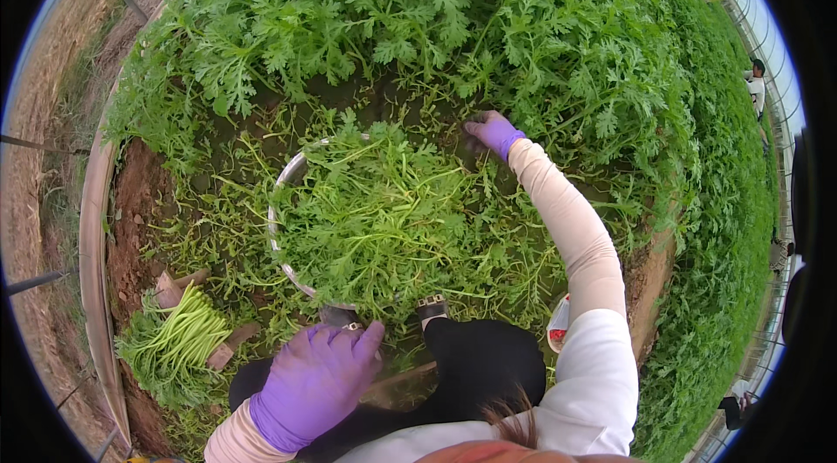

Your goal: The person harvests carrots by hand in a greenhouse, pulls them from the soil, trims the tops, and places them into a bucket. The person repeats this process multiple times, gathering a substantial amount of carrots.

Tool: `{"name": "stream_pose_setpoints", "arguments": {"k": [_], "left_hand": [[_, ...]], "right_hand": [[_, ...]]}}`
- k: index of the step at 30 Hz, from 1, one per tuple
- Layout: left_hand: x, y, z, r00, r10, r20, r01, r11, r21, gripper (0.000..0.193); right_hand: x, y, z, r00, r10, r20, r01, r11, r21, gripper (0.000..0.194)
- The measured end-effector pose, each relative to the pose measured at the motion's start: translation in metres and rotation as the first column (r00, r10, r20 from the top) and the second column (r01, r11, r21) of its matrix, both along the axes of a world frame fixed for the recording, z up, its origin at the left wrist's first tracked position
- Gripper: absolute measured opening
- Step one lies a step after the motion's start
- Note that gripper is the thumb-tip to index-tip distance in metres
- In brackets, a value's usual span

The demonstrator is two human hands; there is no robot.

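Both my hands wear purple gloves. Reaching forward, my right hand (492, 131) is low over the cut stubble (428, 113), close to the standing leafy greens (444, 12). Its fingertips are dark and blurred, so I cannot see what they hold. My left hand (320, 371) is held above my knee with its back towards me; its palm is hidden. Between the hands, a heap of cut greens (392, 214) overflows a round metal basin (280, 201), covering much of its rim.
A bundle of cut greens (193, 332), stems together, lies at lower left on a board (220, 356). A white container (559, 325) with red on it stands by my right elbow. A wooden edging (95, 234) bounds the left side. A person (755, 87) stands far right.
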State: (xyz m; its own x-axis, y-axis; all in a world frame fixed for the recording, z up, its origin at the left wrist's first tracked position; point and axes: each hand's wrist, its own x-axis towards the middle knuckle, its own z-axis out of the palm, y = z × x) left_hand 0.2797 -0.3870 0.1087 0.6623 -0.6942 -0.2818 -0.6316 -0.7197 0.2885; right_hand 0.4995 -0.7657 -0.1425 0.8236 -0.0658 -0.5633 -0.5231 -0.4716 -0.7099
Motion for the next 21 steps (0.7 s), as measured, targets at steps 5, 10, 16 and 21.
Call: {"name": "stream_pose_setpoints", "arguments": {"k": [5,10,16,21], "left_hand": [[0.039,-0.007,-0.01,0.99,0.044,-0.136,-0.05,0.998,-0.042,0.06],[0.062,0.009,-0.035,0.973,0.135,-0.185,-0.139,0.99,-0.007,0.061],[0.079,0.024,-0.051,0.969,0.148,-0.197,-0.143,0.989,0.037,0.058],[0.093,0.019,-0.052,0.97,0.082,-0.227,-0.088,0.996,-0.017,0.057]], "right_hand": [[0.101,0.0,-0.137,0.74,-0.26,0.621,0.478,0.852,-0.214,0.056],[0.167,-0.024,-0.162,0.896,-0.322,0.304,0.422,0.83,-0.364,0.056],[0.136,0.033,-0.085,0.971,-0.102,-0.217,0.097,0.995,-0.035,0.044],[0.09,0.009,-0.048,0.932,0.091,0.352,-0.065,0.994,-0.086,0.033]]}}
